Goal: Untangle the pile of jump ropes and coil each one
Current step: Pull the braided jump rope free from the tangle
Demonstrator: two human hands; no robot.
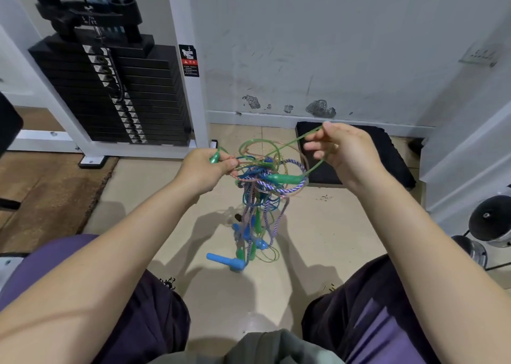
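Jump ropes (261, 187) hang in 1 knotted bundle between our hands, held up over the beige floor (318, 225) in front of our knees. Our left hand (204, 170) has its fingers curled round a green handle (215, 157) together with several loops of cord gathered at the top of the bundle. Our right hand (345, 148) is raised a little higher and pinches a clear green cord (298, 138) between thumb and fingers; that cord runs from the pinch down and left into the knot, and another stretch of it loops below the same hand. A second green handle (284, 179) lies crosswise in the tangle just under our right hand. A purple-and-white braided rope (293, 189) curls around the same knot, and blue and pale pink cords thread through it; we cannot tell how many ropes there are in all. The lower strands trail down to the floor, where a blue handle (225, 261) lies beside more green and blue handles.

We see no containers here. A black weight stack (116, 93) in a white frame stands to the left, a black foam pad (387, 153) lies against the scuffed wall behind our right hand, and a dumbbell (489, 220) sits at the far right edge.
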